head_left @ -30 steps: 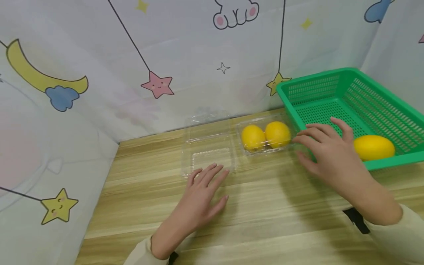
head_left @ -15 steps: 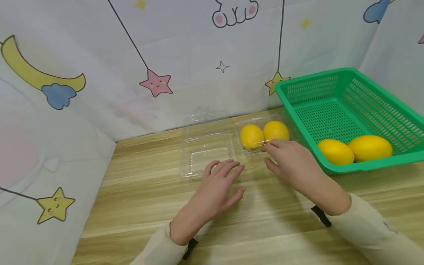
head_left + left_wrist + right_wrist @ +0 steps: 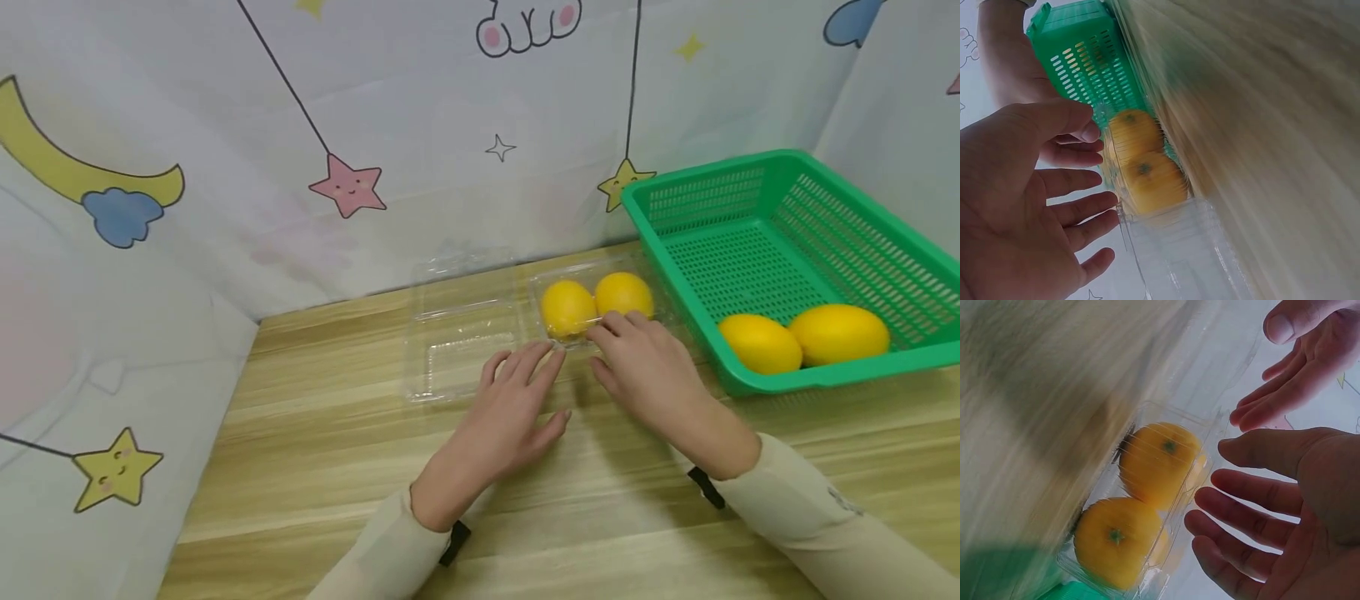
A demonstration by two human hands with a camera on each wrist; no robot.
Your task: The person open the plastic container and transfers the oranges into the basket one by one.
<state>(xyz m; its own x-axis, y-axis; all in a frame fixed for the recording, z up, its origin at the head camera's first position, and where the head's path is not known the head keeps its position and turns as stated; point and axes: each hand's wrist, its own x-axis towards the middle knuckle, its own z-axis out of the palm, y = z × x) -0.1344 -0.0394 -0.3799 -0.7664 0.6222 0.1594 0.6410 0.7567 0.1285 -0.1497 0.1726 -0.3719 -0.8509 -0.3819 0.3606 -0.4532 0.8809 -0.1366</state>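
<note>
Two yellow lemons [image 3: 567,309] sit side by side in a clear plastic box [image 3: 585,269] near the back of the table. My left hand [image 3: 517,408] holds nothing; its spread fingertips are close to this box's near-left corner. Around the front edge hover the loosely bent fingers of my right hand [image 3: 648,367], also gripping nothing. In the right wrist view, both lemons [image 3: 1155,464] show through the plastic, with that hand's fingers [image 3: 1247,519] beside the rim. I cannot tell whether the fingertips touch it, or whether the lid is down. A second clear box [image 3: 465,354], lid raised, stands left without fruit.
A green plastic basket [image 3: 678,287] stands at the right, close to the filled box. Two more lemons [image 3: 840,333] lie in its near end. Behind the wood-patterned table [image 3: 315,425] hangs a white printed cloth [image 3: 442,108].
My right hand has come left from over the basket to the filled box, uncovering a second lemon in the basket. My left hand has shifted right, from the box without fruit toward the filled one.
</note>
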